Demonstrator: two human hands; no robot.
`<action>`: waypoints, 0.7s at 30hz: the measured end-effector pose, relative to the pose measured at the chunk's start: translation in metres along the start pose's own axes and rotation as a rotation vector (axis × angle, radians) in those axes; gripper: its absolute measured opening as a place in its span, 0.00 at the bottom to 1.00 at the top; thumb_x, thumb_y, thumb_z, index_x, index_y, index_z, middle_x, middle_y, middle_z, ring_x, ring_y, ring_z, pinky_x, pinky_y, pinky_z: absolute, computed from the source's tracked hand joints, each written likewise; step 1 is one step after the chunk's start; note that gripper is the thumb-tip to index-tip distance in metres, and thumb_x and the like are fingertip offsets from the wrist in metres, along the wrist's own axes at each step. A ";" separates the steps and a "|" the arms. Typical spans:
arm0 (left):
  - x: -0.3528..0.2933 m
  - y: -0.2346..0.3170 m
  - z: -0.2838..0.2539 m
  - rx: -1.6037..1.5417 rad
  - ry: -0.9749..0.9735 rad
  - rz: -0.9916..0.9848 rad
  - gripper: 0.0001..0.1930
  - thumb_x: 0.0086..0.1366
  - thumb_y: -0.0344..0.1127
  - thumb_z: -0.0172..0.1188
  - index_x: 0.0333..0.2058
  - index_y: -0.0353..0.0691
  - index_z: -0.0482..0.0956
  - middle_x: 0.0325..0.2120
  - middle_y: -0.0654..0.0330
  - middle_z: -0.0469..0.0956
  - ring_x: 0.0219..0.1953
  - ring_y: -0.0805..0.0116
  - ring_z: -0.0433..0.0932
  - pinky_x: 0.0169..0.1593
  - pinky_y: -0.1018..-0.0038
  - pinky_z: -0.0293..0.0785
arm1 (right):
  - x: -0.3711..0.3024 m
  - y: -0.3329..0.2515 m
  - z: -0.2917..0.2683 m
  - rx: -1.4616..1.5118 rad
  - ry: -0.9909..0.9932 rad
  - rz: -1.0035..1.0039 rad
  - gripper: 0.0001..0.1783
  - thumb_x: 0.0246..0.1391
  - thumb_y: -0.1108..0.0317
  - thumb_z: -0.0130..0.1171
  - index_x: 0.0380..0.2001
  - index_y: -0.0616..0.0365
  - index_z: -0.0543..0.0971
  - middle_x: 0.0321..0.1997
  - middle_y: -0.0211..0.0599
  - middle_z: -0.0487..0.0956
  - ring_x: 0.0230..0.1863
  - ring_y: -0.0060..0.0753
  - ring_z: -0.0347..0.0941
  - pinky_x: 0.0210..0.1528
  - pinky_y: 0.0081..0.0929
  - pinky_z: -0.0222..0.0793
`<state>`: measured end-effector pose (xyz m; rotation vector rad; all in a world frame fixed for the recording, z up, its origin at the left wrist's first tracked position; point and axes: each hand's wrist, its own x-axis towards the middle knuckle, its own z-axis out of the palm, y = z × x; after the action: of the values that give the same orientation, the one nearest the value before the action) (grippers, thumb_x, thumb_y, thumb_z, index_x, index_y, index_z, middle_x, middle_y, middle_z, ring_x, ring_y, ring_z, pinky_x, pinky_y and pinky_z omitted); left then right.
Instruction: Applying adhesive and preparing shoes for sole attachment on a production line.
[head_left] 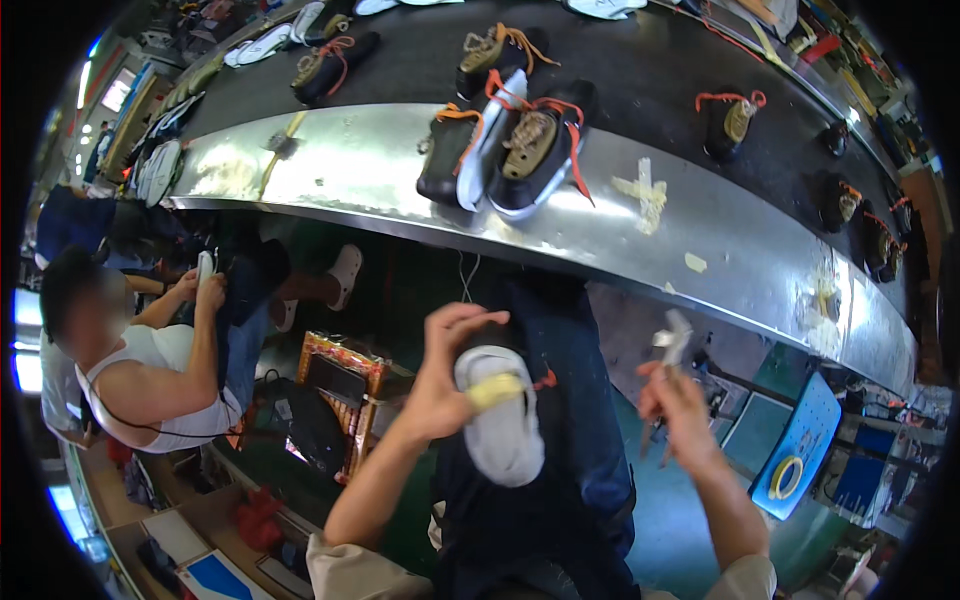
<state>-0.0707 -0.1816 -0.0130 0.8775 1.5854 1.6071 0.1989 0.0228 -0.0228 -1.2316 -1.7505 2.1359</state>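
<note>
The pale-soled shoe (505, 450), sole up above the person's dark lap (490, 535), sits just right of the nearer left hand (443, 382), whose part-curled fingers grip its side, long axis toward the bench (370, 150), while the right hand (684, 408), well apart, is closed round a metallic tool (678, 340).
</note>
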 end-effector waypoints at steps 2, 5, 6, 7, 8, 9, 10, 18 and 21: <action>-0.004 -0.035 0.029 0.244 -0.034 0.045 0.40 0.56 0.35 0.76 0.66 0.42 0.66 0.65 0.49 0.70 0.66 0.57 0.70 0.68 0.64 0.65 | -0.014 0.007 0.038 0.089 0.001 0.032 0.21 0.76 0.56 0.46 0.58 0.63 0.72 0.35 0.32 0.79 0.35 0.20 0.73 0.40 0.24 0.69; -0.010 -0.052 0.048 0.406 0.019 0.026 0.33 0.61 0.34 0.73 0.63 0.37 0.71 0.67 0.47 0.68 0.68 0.55 0.68 0.70 0.64 0.63 | -0.028 0.000 0.061 0.096 -0.188 -0.042 0.21 0.77 0.59 0.45 0.63 0.63 0.69 0.40 0.34 0.80 0.39 0.22 0.76 0.42 0.24 0.71; -0.010 -0.058 0.048 0.367 0.024 -0.008 0.32 0.64 0.33 0.70 0.65 0.36 0.69 0.68 0.47 0.67 0.69 0.54 0.67 0.70 0.64 0.62 | -0.025 0.000 0.064 0.101 -0.188 -0.010 0.21 0.77 0.59 0.45 0.63 0.63 0.69 0.40 0.34 0.80 0.39 0.22 0.76 0.42 0.24 0.71; -0.011 -0.056 0.048 0.338 0.024 -0.008 0.32 0.66 0.32 0.67 0.67 0.36 0.67 0.69 0.47 0.65 0.70 0.54 0.66 0.71 0.64 0.61 | -0.029 -0.003 0.066 0.060 -0.291 0.041 0.21 0.77 0.60 0.45 0.64 0.62 0.68 0.43 0.36 0.80 0.42 0.24 0.77 0.42 0.23 0.72; -0.016 -0.056 0.048 0.329 0.002 0.005 0.30 0.70 0.31 0.61 0.69 0.36 0.66 0.71 0.47 0.64 0.71 0.52 0.65 0.71 0.64 0.60 | -0.031 -0.004 0.068 0.018 -0.398 0.092 0.22 0.77 0.62 0.45 0.65 0.62 0.68 0.46 0.38 0.81 0.44 0.25 0.79 0.42 0.23 0.73; -0.018 -0.054 0.047 0.333 0.000 0.004 0.30 0.70 0.31 0.61 0.69 0.36 0.66 0.71 0.47 0.64 0.71 0.52 0.65 0.71 0.64 0.60 | -0.030 -0.004 0.073 0.023 -0.398 0.090 0.22 0.77 0.62 0.45 0.65 0.62 0.68 0.46 0.38 0.81 0.44 0.25 0.79 0.42 0.23 0.73; -0.019 -0.048 0.047 0.358 -0.016 0.049 0.30 0.67 0.28 0.61 0.68 0.37 0.66 0.70 0.46 0.64 0.71 0.50 0.66 0.71 0.63 0.61 | -0.027 -0.003 0.078 0.071 -0.393 0.108 0.22 0.77 0.62 0.45 0.65 0.62 0.68 0.46 0.38 0.81 0.44 0.24 0.78 0.41 0.22 0.73; -0.019 -0.039 0.052 0.354 0.038 0.065 0.25 0.67 0.28 0.59 0.63 0.34 0.73 0.65 0.45 0.72 0.68 0.52 0.71 0.70 0.63 0.63 | -0.010 -0.003 0.078 -0.379 -0.348 -0.038 0.15 0.73 0.60 0.49 0.52 0.60 0.71 0.34 0.44 0.84 0.35 0.42 0.83 0.34 0.38 0.74; -0.018 -0.048 0.053 0.314 0.075 0.083 0.26 0.64 0.24 0.61 0.62 0.36 0.75 0.64 0.46 0.73 0.66 0.49 0.72 0.68 0.62 0.65 | -0.004 0.022 0.087 -0.689 -0.130 -0.312 0.13 0.70 0.62 0.53 0.42 0.61 0.69 0.26 0.50 0.80 0.32 0.59 0.80 0.33 0.48 0.72</action>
<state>-0.0153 -0.1689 -0.0602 1.0693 1.9113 1.4841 0.1543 -0.0535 -0.0393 -0.8357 -2.6534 1.5071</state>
